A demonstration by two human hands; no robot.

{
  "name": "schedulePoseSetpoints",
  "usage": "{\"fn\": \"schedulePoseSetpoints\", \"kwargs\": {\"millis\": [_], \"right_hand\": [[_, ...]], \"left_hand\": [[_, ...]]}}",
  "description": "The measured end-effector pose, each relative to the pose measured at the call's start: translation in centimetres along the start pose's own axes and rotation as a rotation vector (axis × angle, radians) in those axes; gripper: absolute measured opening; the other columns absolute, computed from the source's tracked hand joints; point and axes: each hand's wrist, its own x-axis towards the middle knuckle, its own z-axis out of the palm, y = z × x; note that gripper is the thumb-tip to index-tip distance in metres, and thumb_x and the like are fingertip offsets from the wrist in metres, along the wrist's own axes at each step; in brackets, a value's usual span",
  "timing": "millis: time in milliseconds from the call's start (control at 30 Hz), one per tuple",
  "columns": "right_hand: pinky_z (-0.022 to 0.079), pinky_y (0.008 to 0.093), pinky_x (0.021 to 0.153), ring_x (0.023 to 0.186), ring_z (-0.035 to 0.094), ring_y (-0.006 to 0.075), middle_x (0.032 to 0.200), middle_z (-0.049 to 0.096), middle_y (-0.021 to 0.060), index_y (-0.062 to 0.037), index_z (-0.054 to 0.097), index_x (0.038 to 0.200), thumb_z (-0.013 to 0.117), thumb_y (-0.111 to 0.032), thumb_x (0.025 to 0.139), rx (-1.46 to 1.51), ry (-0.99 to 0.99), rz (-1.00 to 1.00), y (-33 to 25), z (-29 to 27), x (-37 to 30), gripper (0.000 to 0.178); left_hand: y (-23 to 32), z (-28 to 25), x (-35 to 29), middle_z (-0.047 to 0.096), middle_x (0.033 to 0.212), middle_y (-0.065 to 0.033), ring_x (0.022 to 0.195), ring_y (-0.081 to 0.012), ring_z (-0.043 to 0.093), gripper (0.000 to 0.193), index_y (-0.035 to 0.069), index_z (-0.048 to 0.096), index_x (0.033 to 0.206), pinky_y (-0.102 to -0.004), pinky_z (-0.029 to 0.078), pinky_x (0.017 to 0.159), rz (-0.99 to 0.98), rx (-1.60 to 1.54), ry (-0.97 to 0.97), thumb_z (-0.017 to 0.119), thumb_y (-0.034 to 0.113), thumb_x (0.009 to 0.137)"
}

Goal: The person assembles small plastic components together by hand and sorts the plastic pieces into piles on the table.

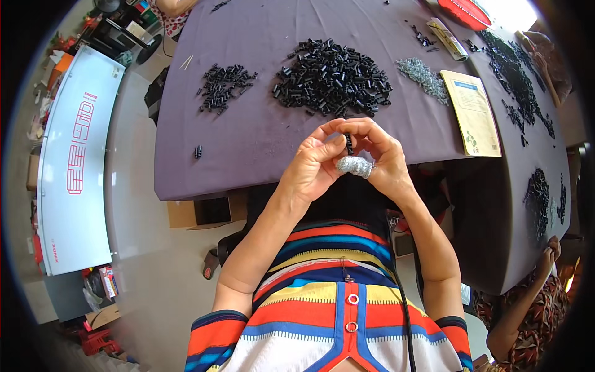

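Observation:
Both my hands meet at the near edge of the cloth-covered table. In a pinch, the fingertips of my left hand (315, 156) hold a small black tubular piece (349, 145). My right hand (389, 160) curls around from the other side, its fingertips at the top of the same piece. A silvery, glittering lump (354, 166) sits against the right hand where the thumb lies; whether it is a thumb covering or something held, I cannot make out. Just beyond my fingers lies a large heap of short black tubular pieces (331, 77).
A smaller black pile (224, 87) and a few lone pieces (198, 151) lie to the left. Rightward are clear small parts (424, 77), a beige booklet (472, 115) and a red basket (466, 11). Another person's hand (550, 253) is at the right table, near more black pieces (537, 201).

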Motion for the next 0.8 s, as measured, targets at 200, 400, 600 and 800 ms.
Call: {"fn": "schedulePoseSetpoints", "kwargs": {"millis": [200,400,600,800], "right_hand": [[0.045,0.0234,0.077,0.085,0.054,0.0082,0.100,0.062,0.0020,-0.0043,0.062,0.107,0.070,0.004,0.073,-0.016,0.049,0.005,0.5,0.6,-0.1,0.036],[0.043,0.0220,0.080,0.090,0.053,0.0081,0.103,0.060,0.0019,-0.0003,0.060,0.104,0.065,0.009,0.076,0.076,0.024,0.047,0.8,0.8,-0.3,0.030],[0.042,0.0189,0.074,0.084,0.051,0.0050,0.091,0.054,-0.0034,-0.0017,0.060,0.103,0.067,0.007,0.077,0.102,0.007,0.108,1.3,1.1,-0.8,0.029],[0.044,0.0217,0.075,0.085,0.051,0.0070,0.101,0.058,-0.0001,-0.0026,0.059,0.112,0.068,0.008,0.073,0.124,0.069,0.070,1.3,1.4,-0.6,0.041]], "left_hand": [[-1.1,-0.8,0.4,0.062,0.092,-0.0075,0.083,-0.0173,0.062,0.030,0.008,0.053,0.113,-0.0313,0.052,0.072,0.003,-0.060,-0.023,0.063,0.003,0.086],[-1.7,-1.3,0.2,0.062,0.093,-0.0037,0.085,-0.0159,0.061,0.032,0.008,0.054,0.115,-0.0314,0.052,0.076,-0.008,-0.046,-0.022,0.065,0.007,0.085],[-1.7,-1.8,-0.4,0.062,0.094,-0.0037,0.086,-0.0152,0.061,0.036,0.009,0.052,0.118,-0.0307,0.052,0.074,-0.022,-0.055,0.007,0.066,0.006,0.084],[-1.4,-1.6,-0.3,0.062,0.097,-0.0067,0.091,-0.0173,0.061,0.028,0.006,0.055,0.114,-0.0341,0.050,0.085,0.052,-0.080,-0.029,0.060,0.003,0.087]]}}
